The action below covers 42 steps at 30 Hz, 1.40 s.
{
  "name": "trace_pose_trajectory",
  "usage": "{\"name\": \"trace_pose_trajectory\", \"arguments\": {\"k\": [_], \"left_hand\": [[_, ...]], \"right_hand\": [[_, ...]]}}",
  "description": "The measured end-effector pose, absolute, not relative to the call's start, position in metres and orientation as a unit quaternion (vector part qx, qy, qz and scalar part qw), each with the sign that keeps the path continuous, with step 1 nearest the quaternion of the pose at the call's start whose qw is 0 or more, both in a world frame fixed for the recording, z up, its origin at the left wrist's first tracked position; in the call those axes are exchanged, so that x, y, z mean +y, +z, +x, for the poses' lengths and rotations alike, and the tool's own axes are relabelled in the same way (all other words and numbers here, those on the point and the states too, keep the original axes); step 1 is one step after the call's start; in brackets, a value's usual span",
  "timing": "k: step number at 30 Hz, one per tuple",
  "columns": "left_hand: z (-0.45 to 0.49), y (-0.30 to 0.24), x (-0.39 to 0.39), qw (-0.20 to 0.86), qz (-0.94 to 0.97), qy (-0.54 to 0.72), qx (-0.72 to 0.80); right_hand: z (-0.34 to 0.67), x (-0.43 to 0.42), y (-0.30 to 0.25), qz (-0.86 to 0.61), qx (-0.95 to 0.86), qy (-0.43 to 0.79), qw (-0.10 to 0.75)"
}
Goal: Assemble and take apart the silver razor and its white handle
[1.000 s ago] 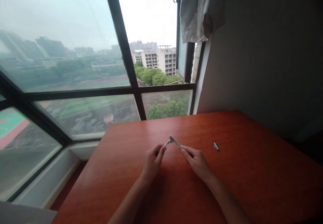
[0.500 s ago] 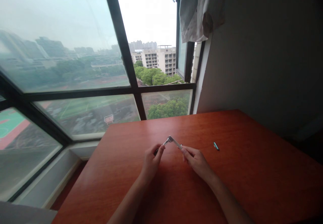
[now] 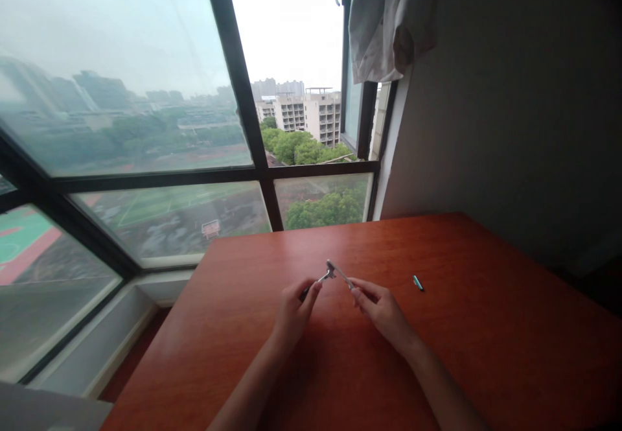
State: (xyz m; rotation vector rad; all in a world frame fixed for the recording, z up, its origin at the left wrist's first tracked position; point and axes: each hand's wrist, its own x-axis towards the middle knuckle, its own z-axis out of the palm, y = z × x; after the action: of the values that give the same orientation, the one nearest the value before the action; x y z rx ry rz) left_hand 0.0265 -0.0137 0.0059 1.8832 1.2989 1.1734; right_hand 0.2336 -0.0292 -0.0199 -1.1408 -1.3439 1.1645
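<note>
In my left hand [image 3: 295,308] is a razor [image 3: 324,277] with a dark handle and a shiny metal T-shaped head, pinched between thumb and fingers. My right hand [image 3: 376,301] is closed on the lower end of a slim, light-grey, toothbrush-like stick [image 3: 343,276]. The stick's darker far end meets or nearly meets the razor's head above the table; whether they touch I cannot tell. A small teal and dark piece [image 3: 418,282], perhaps a razor cartridge, lies on the table to the right of my right hand.
The reddish-brown wooden table [image 3: 262,256] stretches under both arms. Beyond its far edge stand dark-framed windows [image 3: 208,176], one sash [image 3: 368,120] swung open. A pale curtain [image 3: 374,29] hangs at the upper right beside a shaded wall [image 3: 490,113].
The razor's head has turned and dropped slightly, so its T shape shows. The stick in my right hand has rotated edge-on, its far end now above the razor's head.
</note>
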Motion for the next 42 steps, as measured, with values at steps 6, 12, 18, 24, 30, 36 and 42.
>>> {"name": "trace_pose_trajectory", "arguments": {"k": [6, 12, 18, 24, 30, 36, 42], "left_hand": [[0.0226, 0.0042, -0.0103, 0.276, 0.667, 0.458, 0.519], [0.0258, 0.0033, -0.0115, 0.286, 0.692, 0.441, 0.495], [0.0242, 0.0027, -0.0102, 0.281, 0.672, 0.453, 0.515], [0.0245, 0.0023, -0.0106, 0.277, 0.669, 0.461, 0.513], [0.0244, 0.0024, -0.0108, 0.275, 0.677, 0.452, 0.511], [0.0238, -0.0020, -0.0082, 0.264, 0.673, 0.449, 0.525], [0.0280, 0.0017, -0.0120, 0.274, 0.687, 0.437, 0.511]], "right_hand": [[0.2339, -0.0270, -0.0232, -0.487, -0.559, 0.458, 0.490], [0.2325, -0.0286, -0.0210, -0.494, -0.574, 0.421, 0.499], [0.2329, -0.0280, -0.0225, -0.488, -0.587, 0.410, 0.500], [0.2341, -0.0250, -0.0255, -0.507, -0.565, 0.391, 0.520], [0.2308, -0.0267, -0.0280, -0.490, -0.573, 0.411, 0.512], [0.2305, -0.0267, -0.0273, -0.495, -0.578, 0.411, 0.502], [0.2314, -0.0267, -0.0260, -0.494, -0.569, 0.425, 0.502]]}}
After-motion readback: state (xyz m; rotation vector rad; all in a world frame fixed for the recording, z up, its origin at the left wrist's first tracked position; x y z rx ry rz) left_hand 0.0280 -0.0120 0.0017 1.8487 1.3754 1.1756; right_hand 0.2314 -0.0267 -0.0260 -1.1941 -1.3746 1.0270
